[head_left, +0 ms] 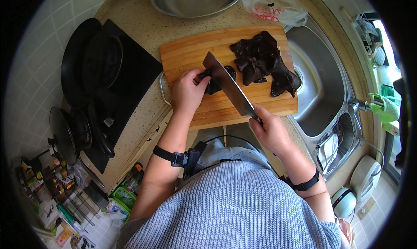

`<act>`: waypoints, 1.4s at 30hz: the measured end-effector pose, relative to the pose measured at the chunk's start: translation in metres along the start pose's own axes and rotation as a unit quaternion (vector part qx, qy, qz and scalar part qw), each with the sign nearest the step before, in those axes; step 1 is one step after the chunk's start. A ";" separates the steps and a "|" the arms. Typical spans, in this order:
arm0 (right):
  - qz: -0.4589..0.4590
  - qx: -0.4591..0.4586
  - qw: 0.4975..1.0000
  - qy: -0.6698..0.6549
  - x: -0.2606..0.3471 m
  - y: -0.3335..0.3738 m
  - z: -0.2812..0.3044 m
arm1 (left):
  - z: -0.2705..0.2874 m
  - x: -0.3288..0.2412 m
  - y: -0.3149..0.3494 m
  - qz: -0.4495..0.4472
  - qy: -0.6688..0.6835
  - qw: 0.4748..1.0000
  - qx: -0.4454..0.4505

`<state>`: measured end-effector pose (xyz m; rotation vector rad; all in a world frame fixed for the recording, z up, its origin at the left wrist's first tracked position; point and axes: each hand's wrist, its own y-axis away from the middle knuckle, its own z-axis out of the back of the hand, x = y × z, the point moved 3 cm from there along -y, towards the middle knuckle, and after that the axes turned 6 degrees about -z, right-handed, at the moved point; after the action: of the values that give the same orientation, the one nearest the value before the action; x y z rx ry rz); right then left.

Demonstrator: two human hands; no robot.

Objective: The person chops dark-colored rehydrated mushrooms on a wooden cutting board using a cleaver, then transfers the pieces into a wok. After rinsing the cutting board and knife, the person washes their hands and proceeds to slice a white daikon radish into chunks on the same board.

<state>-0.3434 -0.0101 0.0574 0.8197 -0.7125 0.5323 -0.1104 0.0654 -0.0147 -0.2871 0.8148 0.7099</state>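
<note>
A wooden cutting board [184,49] lies before me on the counter. My right hand [271,129] is closed round the handle of a cleaver [230,87], its broad blade slanting up and left over the board. At the board's left, my left hand [189,90] pinches a dark, glossy piece of wood ear mushroom [213,87] beside the blade. The blade hides part of that piece, and a dark bit shows on its far side. More wood ear mushrooms [260,58] are heaped at the board's right, some flat and rippled.
Right of the board is a steel sink [319,84] with a draining basket [341,140]. A metal basin [195,3] and a clear plastic bag [278,8] sit behind the board. On the left, a black wok [80,62] and a lidded pot [63,134] stand by a black cooktop [134,71].
</note>
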 end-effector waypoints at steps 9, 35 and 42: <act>0.009 -0.002 1.000 0.012 0.006 0.004 -0.005 | -0.002 0.009 -0.002 -0.041 -0.012 0.999 -0.016; 0.031 0.018 0.993 0.108 0.035 -0.008 -0.001 | 0.000 0.009 0.004 -0.085 -0.018 0.996 -0.036; 0.041 0.022 0.992 0.121 0.039 -0.020 0.002 | 0.002 0.008 0.008 -0.044 0.012 0.999 -0.018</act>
<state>-0.3050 -0.0174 0.0784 0.7526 -0.5130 0.7101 -0.1109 0.0757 -0.0190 -0.3631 0.8085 0.6404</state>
